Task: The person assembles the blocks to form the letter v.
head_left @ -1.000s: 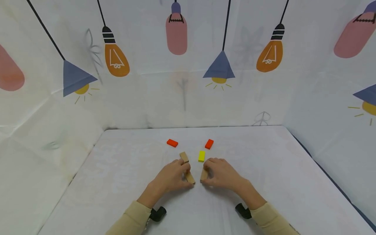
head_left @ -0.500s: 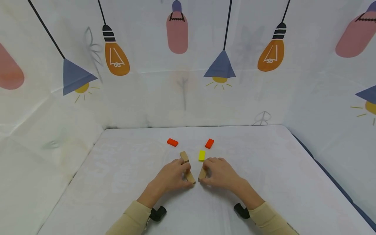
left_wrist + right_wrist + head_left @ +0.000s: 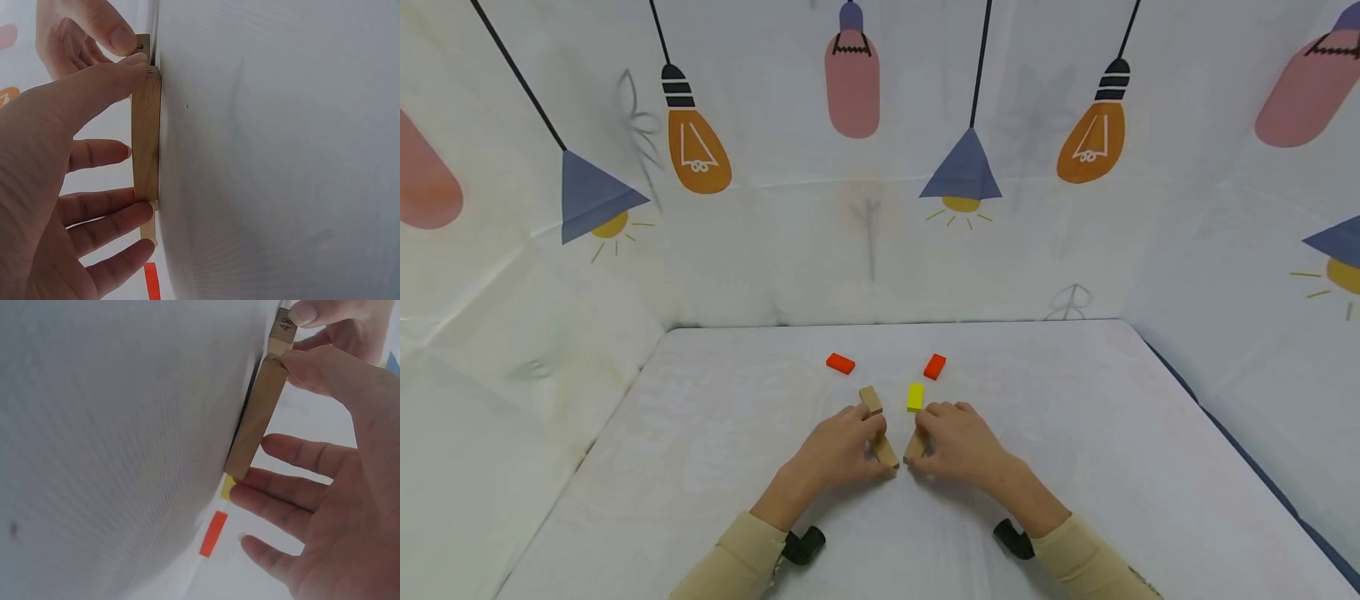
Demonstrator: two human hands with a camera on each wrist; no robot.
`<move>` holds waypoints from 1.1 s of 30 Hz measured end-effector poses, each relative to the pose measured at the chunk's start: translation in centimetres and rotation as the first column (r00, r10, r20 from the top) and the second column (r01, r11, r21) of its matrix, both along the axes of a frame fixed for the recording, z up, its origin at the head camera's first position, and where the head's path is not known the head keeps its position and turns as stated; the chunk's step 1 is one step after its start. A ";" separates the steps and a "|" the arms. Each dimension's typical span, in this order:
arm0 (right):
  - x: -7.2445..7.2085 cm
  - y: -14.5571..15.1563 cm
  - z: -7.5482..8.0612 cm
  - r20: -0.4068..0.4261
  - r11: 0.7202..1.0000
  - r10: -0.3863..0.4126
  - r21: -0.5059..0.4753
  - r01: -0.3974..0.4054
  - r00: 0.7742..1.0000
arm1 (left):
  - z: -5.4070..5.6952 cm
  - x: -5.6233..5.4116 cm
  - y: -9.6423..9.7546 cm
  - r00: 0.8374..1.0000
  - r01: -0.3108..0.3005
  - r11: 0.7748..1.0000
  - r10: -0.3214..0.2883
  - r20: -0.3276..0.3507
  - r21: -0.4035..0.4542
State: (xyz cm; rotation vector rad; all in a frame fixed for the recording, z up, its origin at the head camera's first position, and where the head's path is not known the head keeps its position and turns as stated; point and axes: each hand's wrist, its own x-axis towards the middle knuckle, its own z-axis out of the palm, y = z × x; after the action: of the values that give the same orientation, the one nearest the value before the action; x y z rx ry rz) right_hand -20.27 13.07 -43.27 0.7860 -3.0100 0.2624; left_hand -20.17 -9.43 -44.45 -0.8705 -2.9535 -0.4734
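Near the middle of the white table, my left hand grips a plain wooden block lengthwise, thumb at its near end and fingers toward the far end. My right hand holds a second wooden block the same way. The two blocks slant toward each other, with a narrow gap between their near ends in the head view. A number is printed on the end of the left block, seen in the right wrist view. Just beyond my left fingers lies a third wooden block. A yellow block lies beyond my right fingers.
Farther back are two red blocks, one on the left and one on the right. The white table ends at a fabric wall printed with lamps and bulbs. Dark wrist cameras sit under both sleeves.
My right hand has shifted slightly left with its wooden block, so the gap to the left block has narrowed. My left hand and the other blocks stay in place.
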 end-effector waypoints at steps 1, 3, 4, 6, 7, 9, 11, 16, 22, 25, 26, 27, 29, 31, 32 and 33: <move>0.0 0.0 0.0 -0.004 1.000 0.002 0.004 -0.002 1.000 | 0.0 0.0 0.0 1.000 0.000 1.000 0.000 -0.001 0.000; 0.1 -0.1 0.0 -0.019 1.000 0.008 0.020 -0.007 1.000 | 0.0 0.0 0.0 1.000 0.000 1.000 0.000 -0.005 0.000; 0.1 -0.1 0.0 -0.029 1.000 0.012 0.027 -0.011 1.000 | 0.0 0.1 0.0 1.000 0.000 1.000 0.000 -0.008 0.001; 0.2 -0.1 0.0 -0.049 0.999 0.019 0.040 -0.017 0.999 | 0.0 0.1 0.0 1.000 -0.003 1.000 0.003 -0.013 0.002; 0.3 -0.1 0.0 -0.053 0.999 0.019 0.045 -0.017 0.998 | 0.0 0.1 0.0 1.000 -0.005 1.000 0.005 -0.016 0.001; 0.3 -0.1 0.0 -0.061 0.999 0.024 0.049 -0.021 0.998 | 0.0 0.2 0.1 1.000 -0.007 1.000 0.007 -0.022 0.002; 0.4 -0.1 -0.1 -0.057 0.999 0.024 0.049 -0.021 0.998 | -0.1 0.2 0.1 1.000 -0.009 1.000 0.009 -0.024 0.001; 0.5 -0.1 -0.2 -0.057 0.998 0.028 0.050 -0.025 0.998 | -0.2 0.2 0.3 0.999 -0.024 1.000 0.024 -0.022 -0.008; 0.6 -0.1 -0.3 -0.080 0.999 0.038 0.031 -0.036 0.996 | -0.2 0.2 0.3 0.998 -0.038 0.999 0.037 -0.043 -0.036; 0.7 -0.2 -0.2 -0.085 0.999 0.042 0.028 -0.039 0.995 | -0.2 0.2 0.3 0.998 -0.036 0.999 0.033 -0.061 -0.038; 0.7 -0.2 -0.2 -0.089 0.999 0.043 0.028 -0.041 0.995 | -0.2 0.2 0.3 0.997 -0.035 0.999 0.032 -0.067 -0.038; 0.7 -0.2 -0.2 -0.093 0.999 0.044 0.030 -0.042 0.995 | -0.2 0.2 0.3 0.997 -0.033 0.999 0.031 -0.074 -0.036; 0.8 -0.2 -0.3 -0.104 0.999 0.047 0.030 -0.044 0.993 | -0.3 0.3 0.3 0.996 -0.032 0.999 0.029 -0.085 -0.030; 0.8 -0.2 -0.3 -0.116 0.999 0.048 0.028 -0.045 0.992 | -0.3 0.3 0.3 0.996 -0.032 0.999 0.030 -0.088 -0.024; 0.9 -0.2 -0.4 -0.123 0.999 0.049 0.030 -0.045 0.991 | -0.3 0.4 0.3 0.996 -0.032 0.999 0.030 -0.086 -0.020; 0.9 -0.2 -0.4 -0.129 0.998 0.049 0.034 -0.045 0.990 | -0.4 0.4 0.3 0.996 -0.032 0.999 0.031 -0.082 -0.015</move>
State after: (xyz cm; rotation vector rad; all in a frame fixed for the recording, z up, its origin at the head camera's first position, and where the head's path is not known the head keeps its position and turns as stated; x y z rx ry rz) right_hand -19.39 12.85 -43.69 0.8422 -2.8836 0.1597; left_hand -19.76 -9.11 -44.81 -0.8230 -2.8957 -0.4029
